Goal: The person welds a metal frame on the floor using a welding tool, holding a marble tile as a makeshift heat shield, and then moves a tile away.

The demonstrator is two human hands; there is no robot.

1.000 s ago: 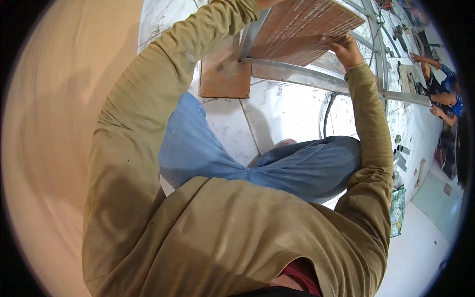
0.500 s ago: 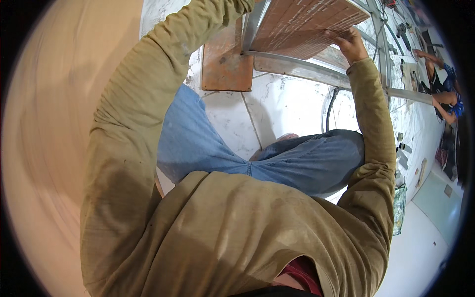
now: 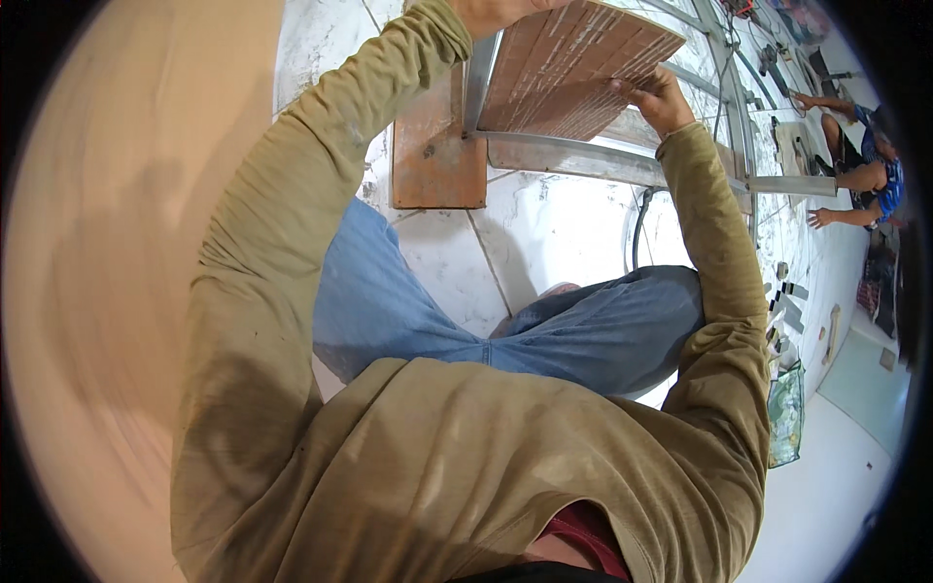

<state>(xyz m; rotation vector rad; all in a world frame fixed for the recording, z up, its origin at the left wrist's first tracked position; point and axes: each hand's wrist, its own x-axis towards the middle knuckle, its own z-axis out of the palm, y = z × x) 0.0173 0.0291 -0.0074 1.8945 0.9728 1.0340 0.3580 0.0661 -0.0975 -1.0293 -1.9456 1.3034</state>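
A reddish-brown ribbed panel point(image 3: 573, 73) with white streaks is tilted over a grey metal frame point(image 3: 583, 154). My right hand point(image 3: 663, 102) pinches the panel's right edge, thumb on the face toward me. At the top edge of the picture, my left hand point(image 3: 496, 14) is at the panel's far left side, with a digit laid along its edge. Most of the left fingers are cut off, though the hand appears to grip the panel. Beneath the frame's left corner lies a flat brown board point(image 3: 437, 175) on the floor.
A smooth tan surface point(image 3: 146, 291) fills the left side. White marbled tiles point(image 3: 525, 228) and a black cable point(image 3: 638, 228) lie below the frame. At far right another person point(image 3: 880, 170) sits near scattered tools point(image 3: 773, 68). A green patterned bag point(image 3: 785, 418) stands at the right.
The panel and my right hand have shifted left in the picture. My left hand shows more at the top edge. The other person's arms have spread apart.
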